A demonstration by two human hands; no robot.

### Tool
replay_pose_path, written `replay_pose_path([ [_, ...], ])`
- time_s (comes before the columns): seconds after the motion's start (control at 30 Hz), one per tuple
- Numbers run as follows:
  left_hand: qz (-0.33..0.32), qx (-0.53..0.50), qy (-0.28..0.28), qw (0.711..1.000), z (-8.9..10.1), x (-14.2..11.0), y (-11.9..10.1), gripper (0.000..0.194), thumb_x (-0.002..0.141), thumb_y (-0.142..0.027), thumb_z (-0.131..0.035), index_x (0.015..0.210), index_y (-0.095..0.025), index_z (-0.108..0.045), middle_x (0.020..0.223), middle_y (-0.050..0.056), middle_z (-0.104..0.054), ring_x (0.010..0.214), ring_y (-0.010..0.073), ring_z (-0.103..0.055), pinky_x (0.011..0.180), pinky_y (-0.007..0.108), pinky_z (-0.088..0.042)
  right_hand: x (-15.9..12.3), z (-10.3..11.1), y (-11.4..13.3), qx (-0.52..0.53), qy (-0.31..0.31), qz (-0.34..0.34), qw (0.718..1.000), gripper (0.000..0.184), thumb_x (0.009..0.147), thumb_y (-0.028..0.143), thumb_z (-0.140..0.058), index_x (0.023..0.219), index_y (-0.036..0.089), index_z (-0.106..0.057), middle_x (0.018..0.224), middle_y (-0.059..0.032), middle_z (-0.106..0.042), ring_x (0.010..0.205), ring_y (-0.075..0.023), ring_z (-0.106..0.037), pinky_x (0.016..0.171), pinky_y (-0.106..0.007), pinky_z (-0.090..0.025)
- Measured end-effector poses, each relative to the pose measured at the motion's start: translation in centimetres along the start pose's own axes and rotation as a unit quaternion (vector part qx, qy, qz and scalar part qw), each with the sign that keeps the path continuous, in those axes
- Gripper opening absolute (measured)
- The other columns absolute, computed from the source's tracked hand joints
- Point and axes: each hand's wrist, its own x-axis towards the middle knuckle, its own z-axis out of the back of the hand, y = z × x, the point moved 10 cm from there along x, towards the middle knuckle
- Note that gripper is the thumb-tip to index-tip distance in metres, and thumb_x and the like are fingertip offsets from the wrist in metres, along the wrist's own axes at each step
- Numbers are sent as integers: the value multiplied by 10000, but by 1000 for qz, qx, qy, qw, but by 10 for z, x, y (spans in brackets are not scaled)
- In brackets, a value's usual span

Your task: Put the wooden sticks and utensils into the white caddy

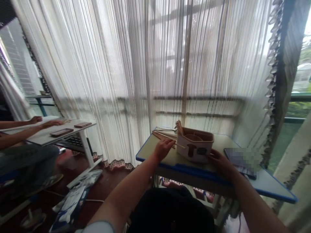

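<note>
1. The curtain (pixel 116 64) hangs pale and stringy behind everything, daylight coming through it.
2. The desk (pixel 149 148), light-topped with blue edging, stands before the person; at the left is another table (pixel 42 138), with a co-worker's hand (pixel 53 123) over it.
3. The box (pixel 199 158) sits upright on the desk between the person's two hands, its longer side running roughly left to right. Its outside is pale, its rim and divided inside brown, and the front wall bears a brown shape and a dark oval.
4. The right hand (pixel 217 159) is at the box's right side, low down, fingers reaching forward and partly extended; whether they grip or merely steady it cannot be told.
5. The left hand (pixel 165 149) is just left of the box, thumb and fingers closed on a thin stick, nearer than the right to the loose sticks (pixel 159 135) lying on the desk beyond it.
6. The bundle (pixel 179 127) of sticks stands at the box's left back corner.
7. The held stick (pixel 181 146), slim and light, points rightward from the fingers across the front wall; whether it touches is unclear.
</note>
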Motion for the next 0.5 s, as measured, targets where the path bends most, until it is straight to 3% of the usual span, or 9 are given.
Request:
replay_pose_path([
  [0.1, -2, -55, -126, 990, 42, 7, -24, 284, 919, -234, -445, 1157, -236, -600, 1068, 74, -634, 1006, 155, -585, 878, 313, -497, -1, -2, 4, 1, 1, 12, 1000, 496, 647, 387, -732, 1107, 259, -597, 1058, -43, -697, 1068, -286, -608, 943, -445, -486],
  [0.17, -7, -83, -167, 982, 61, 15, -43, 290, 922, -254, -446, 1168, -236, -598, 1039, 72, -634, 961, 147, -596, 845, 300, -510, 0, -2, 3, 1, -1, 12, 1000, 515, 648, 392, -736, 1121, 255, -588, 1072, -45, -692, 1084, -283, -598, 942, -439, -487],
  [0.3, -42, -80, -155, 984, 74, 35, -80, 313, 917, -242, -457, 1203, -265, -581, 1040, 64, -612, 958, 150, -580, 831, 300, -510, 2, -1, 0, 16, -5, 12, 1000, 538, 635, 382, -756, 1127, 250, -585, 1102, -45, -680, 1074, -268, -605, 945, -416, -485],
  [0.5, -55, -101, -144, 983, 76, 52, -105, 316, 900, -172, -456, 1186, -194, -589, 1060, 83, -582, 1023, 170, -544, 894, 342, -499, 1, 1, 5, 8, -19, 21, 1000, 528, 604, 420, -772, 1066, 211, -626, 1097, -77, -677, 1002, -263, -636, 894, -395, -508],
])
